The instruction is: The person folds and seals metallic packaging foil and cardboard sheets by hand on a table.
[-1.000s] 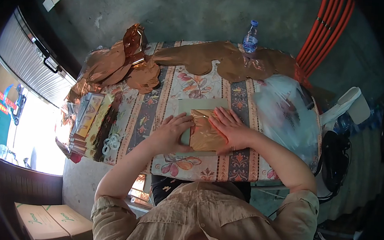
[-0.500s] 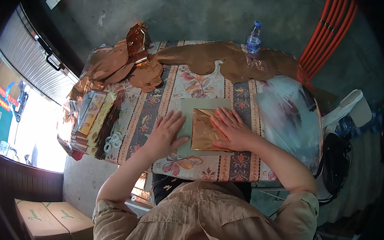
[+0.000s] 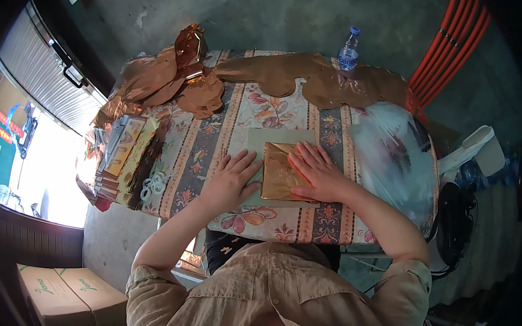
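A square gold foil-covered piece [image 3: 277,173] lies on a flat grey-green board [image 3: 286,136] near the table's front edge. My right hand [image 3: 319,173] rests flat on the right part of the foil, fingers spread. My left hand [image 3: 230,180] lies with fingers outstretched at the board's left edge, its thumb close to the foil's left side. Neither hand grips anything. The foil's right side is hidden under my right hand.
The patterned tablecloth [image 3: 264,109] bears copper foil sheets [image 3: 260,71] along the back, a water bottle [image 3: 348,52], a plastic bag [image 3: 391,158], packets [image 3: 123,150] and white rings [image 3: 153,186] at left. A cardboard box [image 3: 68,291] stands on the floor.
My left hand has moved slightly to the right, nearer the foil piece. My right hand stays on the foil. The whole view has shifted a little.
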Demonstrator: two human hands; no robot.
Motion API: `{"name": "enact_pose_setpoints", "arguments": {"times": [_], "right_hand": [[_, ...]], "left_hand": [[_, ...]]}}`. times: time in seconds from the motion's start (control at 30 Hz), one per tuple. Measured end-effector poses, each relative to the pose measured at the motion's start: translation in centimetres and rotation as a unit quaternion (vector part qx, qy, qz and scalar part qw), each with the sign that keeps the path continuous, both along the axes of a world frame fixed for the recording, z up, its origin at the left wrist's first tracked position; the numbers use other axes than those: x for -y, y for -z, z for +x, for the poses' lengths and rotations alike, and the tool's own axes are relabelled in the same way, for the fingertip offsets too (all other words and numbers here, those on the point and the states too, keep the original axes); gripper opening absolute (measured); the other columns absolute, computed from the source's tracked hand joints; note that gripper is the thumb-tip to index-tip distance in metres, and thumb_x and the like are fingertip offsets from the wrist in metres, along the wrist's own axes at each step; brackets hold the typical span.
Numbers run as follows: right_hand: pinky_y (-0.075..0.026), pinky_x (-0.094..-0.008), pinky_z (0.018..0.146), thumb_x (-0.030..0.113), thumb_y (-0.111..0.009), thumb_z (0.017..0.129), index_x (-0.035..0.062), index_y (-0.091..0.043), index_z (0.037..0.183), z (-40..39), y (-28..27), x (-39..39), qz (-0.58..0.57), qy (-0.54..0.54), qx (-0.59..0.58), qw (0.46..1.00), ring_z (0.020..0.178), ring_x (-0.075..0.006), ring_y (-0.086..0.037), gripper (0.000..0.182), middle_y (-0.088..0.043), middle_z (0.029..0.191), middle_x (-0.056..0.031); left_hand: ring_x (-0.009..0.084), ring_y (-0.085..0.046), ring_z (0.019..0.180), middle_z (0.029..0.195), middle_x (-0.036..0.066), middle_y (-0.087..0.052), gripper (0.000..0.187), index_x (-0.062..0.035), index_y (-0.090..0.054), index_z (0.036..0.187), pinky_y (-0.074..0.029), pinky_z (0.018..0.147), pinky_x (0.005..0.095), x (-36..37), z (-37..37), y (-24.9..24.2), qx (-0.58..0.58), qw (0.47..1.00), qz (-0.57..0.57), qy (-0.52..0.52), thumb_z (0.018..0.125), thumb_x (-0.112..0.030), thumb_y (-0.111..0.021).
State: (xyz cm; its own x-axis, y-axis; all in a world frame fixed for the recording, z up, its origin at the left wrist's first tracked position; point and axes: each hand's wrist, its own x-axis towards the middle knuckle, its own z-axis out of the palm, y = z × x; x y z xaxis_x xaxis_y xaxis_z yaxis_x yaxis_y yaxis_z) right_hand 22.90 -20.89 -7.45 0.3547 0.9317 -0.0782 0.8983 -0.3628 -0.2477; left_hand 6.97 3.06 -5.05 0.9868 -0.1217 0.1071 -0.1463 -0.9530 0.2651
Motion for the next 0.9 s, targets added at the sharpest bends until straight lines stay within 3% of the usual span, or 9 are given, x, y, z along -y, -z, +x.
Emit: {"name": "enact_pose_setpoints", "arguments": {"times": [0.2,0.4,0.63,0.9], "right_hand": [[-0.001,-0.0477,0.119,0.064,-0.045,0.091,0.0104,-0.017,0.154,0.1,0.1,0.0,0.006,-0.002,-0.003,1.000,0.149,-0.0335,-0.004,0.088,-0.007,0.160,-0.0216],[-0.001,-0.0475,0.119,0.064,-0.046,0.090,0.0107,-0.017,0.154,0.0,0.1,0.0,0.006,-0.001,-0.003,1.000,0.149,-0.0333,-0.004,0.088,-0.007,0.160,-0.0216],[-0.002,-0.0471,0.119,0.063,-0.046,0.091,0.0108,-0.018,0.154,0.0,0.0,0.0,0.007,0.000,-0.008,1.000,0.149,-0.0337,-0.005,0.087,-0.008,0.159,-0.0220],[-0.003,-0.0478,0.119,0.060,-0.050,0.091,0.0127,-0.016,0.154,-0.1,-0.2,-0.1,0.002,0.003,-0.004,1.000,0.149,-0.0325,-0.004,0.086,-0.007,0.160,-0.0193]], "left_hand": [[0.0307,-0.051,0.120,0.128,0.014,-0.055,0.046,-0.0105,-0.056,0.130,-0.042,0.100,0.0444,0.3,0.3,-0.6,0.071,0.997,-0.032,0.015,0.084,-0.016,-0.062],[0.0304,-0.057,0.109,0.119,0.014,-0.057,0.038,-0.0085,-0.065,0.116,-0.048,0.091,0.0422,0.6,0.8,-1.5,0.055,0.998,-0.019,0.014,0.078,-0.011,-0.060],[0.0327,-0.058,0.106,0.117,0.016,-0.057,0.032,-0.0048,-0.066,0.110,-0.050,0.089,0.0415,0.1,1.1,-1.1,0.063,0.997,-0.038,0.017,0.079,-0.013,-0.061],[0.0329,-0.063,0.092,0.109,0.013,-0.057,0.034,-0.0054,-0.064,0.102,-0.053,0.077,0.0421,1.2,1.3,-2.0,0.055,0.997,-0.027,-0.054,0.079,-0.029,-0.073]]}}
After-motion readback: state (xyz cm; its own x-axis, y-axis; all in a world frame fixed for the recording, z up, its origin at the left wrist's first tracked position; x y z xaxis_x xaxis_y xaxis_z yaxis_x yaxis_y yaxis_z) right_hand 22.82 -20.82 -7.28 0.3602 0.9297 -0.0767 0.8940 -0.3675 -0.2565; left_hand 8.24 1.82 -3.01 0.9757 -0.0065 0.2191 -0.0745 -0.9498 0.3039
